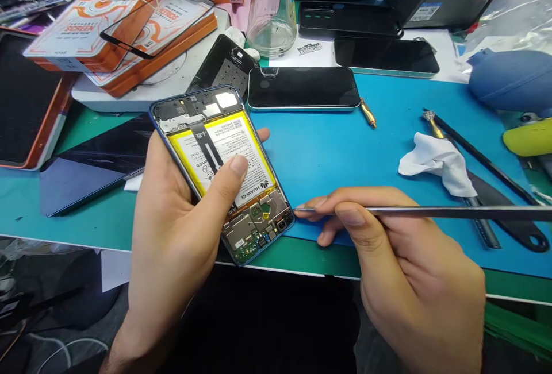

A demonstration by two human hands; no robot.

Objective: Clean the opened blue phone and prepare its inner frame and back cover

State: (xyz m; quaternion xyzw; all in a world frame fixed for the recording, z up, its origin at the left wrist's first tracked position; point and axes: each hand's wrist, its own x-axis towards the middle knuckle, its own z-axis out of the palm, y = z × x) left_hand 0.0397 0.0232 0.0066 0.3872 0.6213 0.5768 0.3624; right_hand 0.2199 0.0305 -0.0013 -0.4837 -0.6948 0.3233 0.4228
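Holding the opened smartphone in the centre-left of the frame, the left hand cradles it from beneath, back cover off, with the thumb pressed flat on the yellow battery. That thumb looks like the anchor: it should bear on the battery face only lightly and stay off the black flex cable running down its middle. The right hand, lower right, pinches a thin metal spudger between thumb and fingers, its tip just beside the phone's lower right edge near the circuit board. Judging from this, the tool is best kept at a low angle to the board, worked in small moves. A white wipe lies on the blue mat at right; another phone lies face-up above centre.
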